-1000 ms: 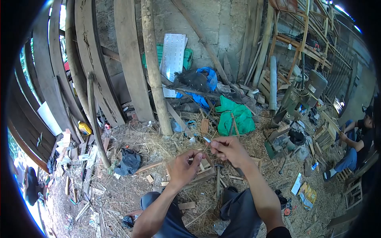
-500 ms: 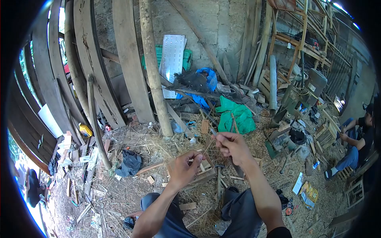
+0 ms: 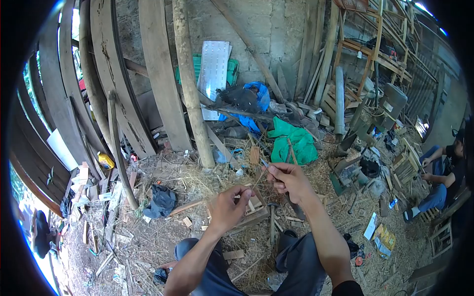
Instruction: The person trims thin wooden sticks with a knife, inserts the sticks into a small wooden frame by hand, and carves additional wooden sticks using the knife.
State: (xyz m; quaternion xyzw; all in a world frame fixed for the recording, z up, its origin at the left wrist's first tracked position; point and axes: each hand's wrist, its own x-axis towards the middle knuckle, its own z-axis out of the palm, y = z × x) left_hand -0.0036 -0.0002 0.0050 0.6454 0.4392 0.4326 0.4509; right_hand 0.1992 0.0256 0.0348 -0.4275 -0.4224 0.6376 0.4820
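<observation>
My left hand (image 3: 231, 207) is closed, thumb and fingers pinching the end of a thin light strip (image 3: 258, 179), apparently wood or bamboo. This strip slants up toward my right hand (image 3: 290, 181), which is closed around what looks like a knife (image 3: 296, 209). Its grey end pokes out above the fingers and a dark blade-like part shows below; the grip hides the middle. Below my hands, between my knees, is a small wooden frame or box (image 3: 252, 217), partly covered by the left hand. A hammer (image 3: 272, 224) is beside its right side.
Straw and wood scraps litter the ground. A green plastic sheet (image 3: 292, 140) lies ahead, right of a wooden post (image 3: 190, 89). A black plastic bag (image 3: 162, 201) is at left, a yellow packet (image 3: 384, 241) at right. Another person (image 3: 439, 177) sits at the far right.
Both hands stay almost in place, with the strip still between them. The view has shifted very slightly. The seated person's hands have moved a little.
</observation>
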